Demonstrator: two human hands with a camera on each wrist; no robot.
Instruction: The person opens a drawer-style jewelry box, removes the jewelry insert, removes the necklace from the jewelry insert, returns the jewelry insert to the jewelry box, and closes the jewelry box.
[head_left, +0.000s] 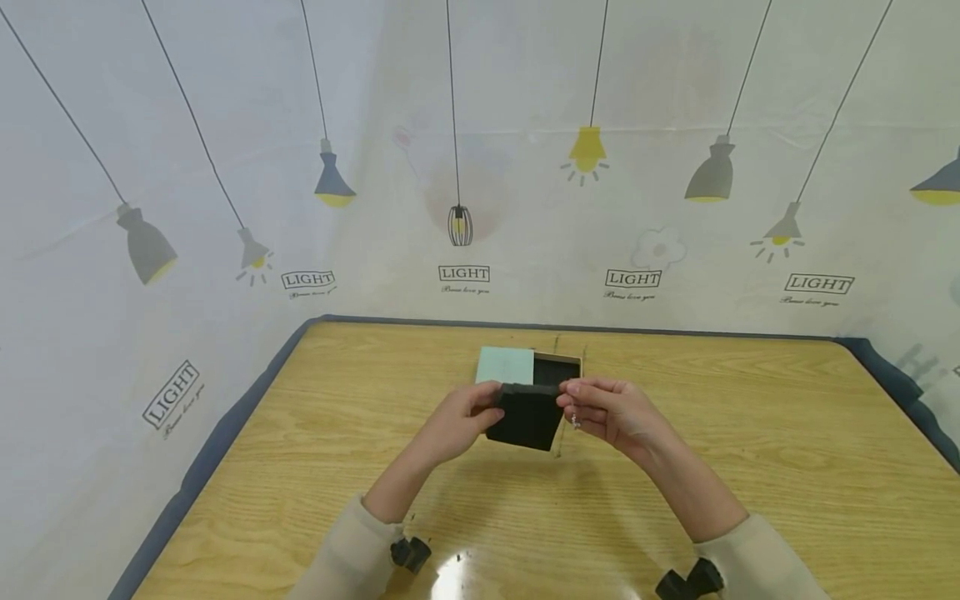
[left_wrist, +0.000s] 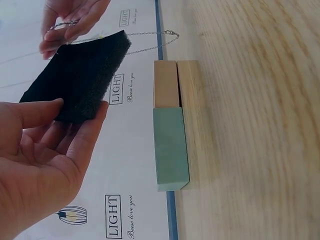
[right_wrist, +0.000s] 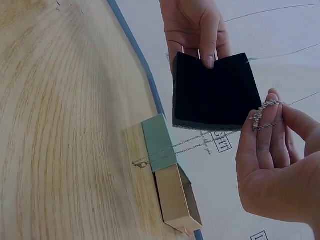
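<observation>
My left hand (head_left: 459,423) grips a black foam pad (head_left: 525,421) by one edge, thumb on its flat face and fingers behind it. At the pad's opposite side, my right hand (head_left: 613,414) pinches a silver chain necklace (right_wrist: 259,116) near its sparkling beaded part. From those fingers the thin chain (right_wrist: 187,147) hangs past the pad's edge, its clasp (right_wrist: 142,164) at the low end. Whether the right fingertips touch the pad's corner I cannot tell. Behind both hands a box lies on the table, its mint-green sleeve (head_left: 506,365) partly off a tan drawer (left_wrist: 166,85).
The wooden table (head_left: 337,467) spreads around the box, dark-edged at the back. A pale wall covering (head_left: 525,192) printed with lamps and "LIGHT" labels rises behind and at the sides. A black wrist device (head_left: 410,553) sits by each sleeve.
</observation>
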